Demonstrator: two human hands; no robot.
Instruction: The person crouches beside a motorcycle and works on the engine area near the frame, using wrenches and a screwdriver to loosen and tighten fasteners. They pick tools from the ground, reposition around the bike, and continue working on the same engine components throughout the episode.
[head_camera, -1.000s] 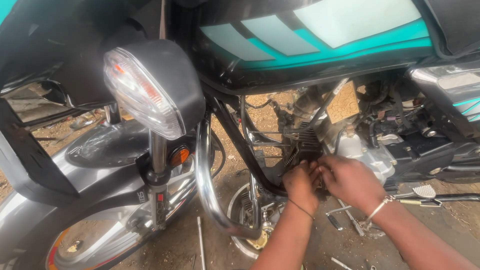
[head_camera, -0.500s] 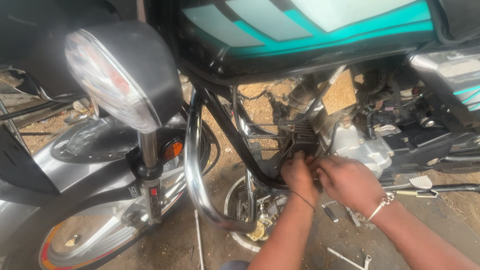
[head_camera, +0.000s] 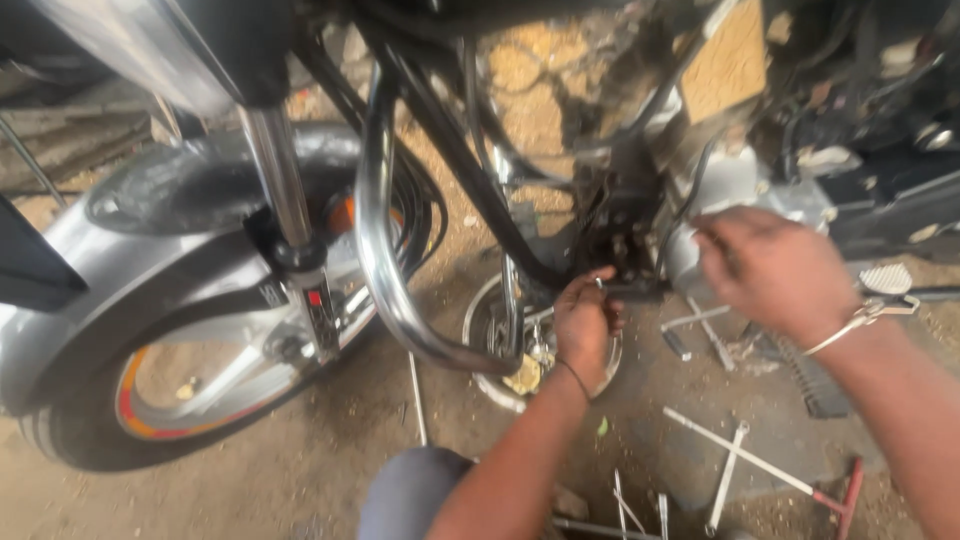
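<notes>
Dirt floor; left hand (head_camera: 585, 325) fingertips hidden against blurred engine (head_camera: 700, 190).

Daylight falls soft and even over the dirt ground (head_camera: 300, 470), while the motorcycle's engine (head_camera: 640, 220) sits in deep shade under the frame. Bright glare streaks the chrome crash bar (head_camera: 385, 270) and the fork tube (head_camera: 275, 170). The whole view is smeared with motion blur, worst on the right hand (head_camera: 775, 270) and along the top edge.

Grey front mudguard (head_camera: 150, 250), chrome crash bar (head_camera: 385, 260), tools scattered on dirt (head_camera: 730, 470)
</notes>
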